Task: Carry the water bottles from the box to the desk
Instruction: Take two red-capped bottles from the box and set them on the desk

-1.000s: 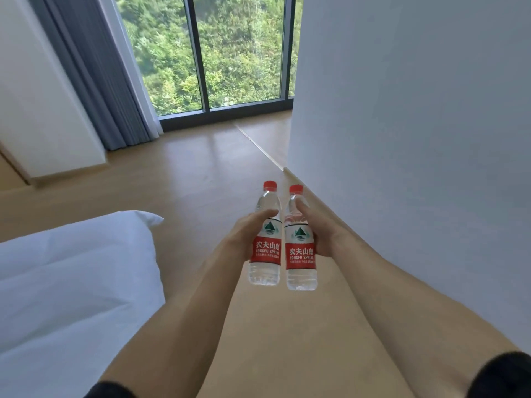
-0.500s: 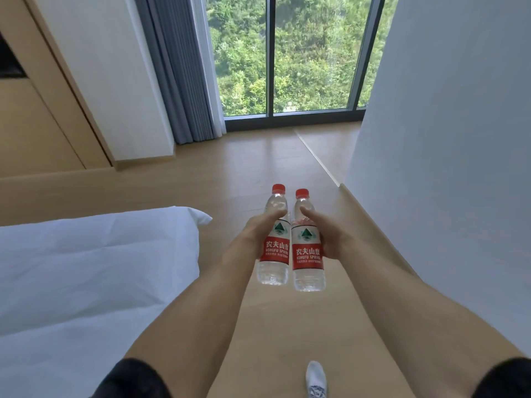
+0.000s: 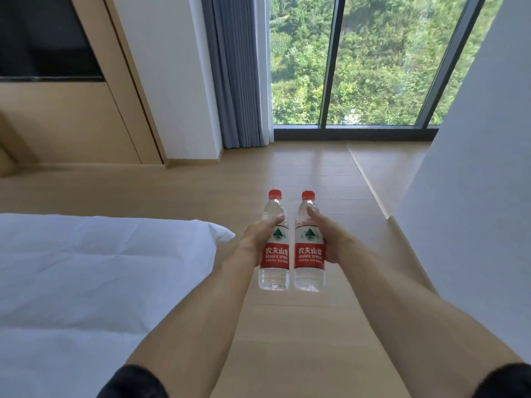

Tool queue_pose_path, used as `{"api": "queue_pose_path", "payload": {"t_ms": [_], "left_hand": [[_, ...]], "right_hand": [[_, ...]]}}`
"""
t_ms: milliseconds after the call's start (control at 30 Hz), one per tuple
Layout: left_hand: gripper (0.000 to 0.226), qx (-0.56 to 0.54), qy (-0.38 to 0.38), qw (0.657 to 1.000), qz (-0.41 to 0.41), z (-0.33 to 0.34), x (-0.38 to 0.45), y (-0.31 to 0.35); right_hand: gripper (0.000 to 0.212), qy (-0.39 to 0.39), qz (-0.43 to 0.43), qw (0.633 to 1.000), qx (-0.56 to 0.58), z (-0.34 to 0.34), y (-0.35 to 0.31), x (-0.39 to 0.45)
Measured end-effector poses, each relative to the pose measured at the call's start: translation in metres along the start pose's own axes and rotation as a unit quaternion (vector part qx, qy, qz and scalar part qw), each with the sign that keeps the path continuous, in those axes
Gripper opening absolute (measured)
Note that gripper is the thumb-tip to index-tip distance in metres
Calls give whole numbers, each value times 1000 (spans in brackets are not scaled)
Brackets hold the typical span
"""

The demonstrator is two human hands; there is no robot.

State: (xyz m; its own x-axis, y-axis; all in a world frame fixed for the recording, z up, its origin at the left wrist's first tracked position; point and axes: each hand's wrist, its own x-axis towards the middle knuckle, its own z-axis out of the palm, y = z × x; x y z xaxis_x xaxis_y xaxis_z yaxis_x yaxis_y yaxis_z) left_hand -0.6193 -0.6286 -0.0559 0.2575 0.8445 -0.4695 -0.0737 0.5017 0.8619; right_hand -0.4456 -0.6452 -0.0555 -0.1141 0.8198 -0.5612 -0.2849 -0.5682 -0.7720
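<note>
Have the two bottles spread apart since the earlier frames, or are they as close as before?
Yes. The left bottle and right bottle now show a clear strip of floor between them; earlier they nearly touched.

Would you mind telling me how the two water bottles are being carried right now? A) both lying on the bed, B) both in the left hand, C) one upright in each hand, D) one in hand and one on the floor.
C: the left hand grips the left bottle and the right hand grips the right bottle, both upright above the floor.
</note>
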Motion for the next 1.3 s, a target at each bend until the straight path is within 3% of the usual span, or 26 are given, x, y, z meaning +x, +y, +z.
{"api": "queue_pose_path", "payload": {"t_ms": [233,500,800,1300], "left_hand": [[44,-25,28,999,2,2,52,20],[45,-45,-1,999,0,-23,146,53],[48,-41,-11,999,9,-75,291,148],[42,-79,5,997,11,-132,451,253]], "right_hand": [[79,-16,56,998,-36,-14,-36,52],[76,-38,55,995,-70,-6,-79,138],[57,-40,32,996,-79,29,-177,276],[70,-90,25,993,-71,62,-290,457]]}}
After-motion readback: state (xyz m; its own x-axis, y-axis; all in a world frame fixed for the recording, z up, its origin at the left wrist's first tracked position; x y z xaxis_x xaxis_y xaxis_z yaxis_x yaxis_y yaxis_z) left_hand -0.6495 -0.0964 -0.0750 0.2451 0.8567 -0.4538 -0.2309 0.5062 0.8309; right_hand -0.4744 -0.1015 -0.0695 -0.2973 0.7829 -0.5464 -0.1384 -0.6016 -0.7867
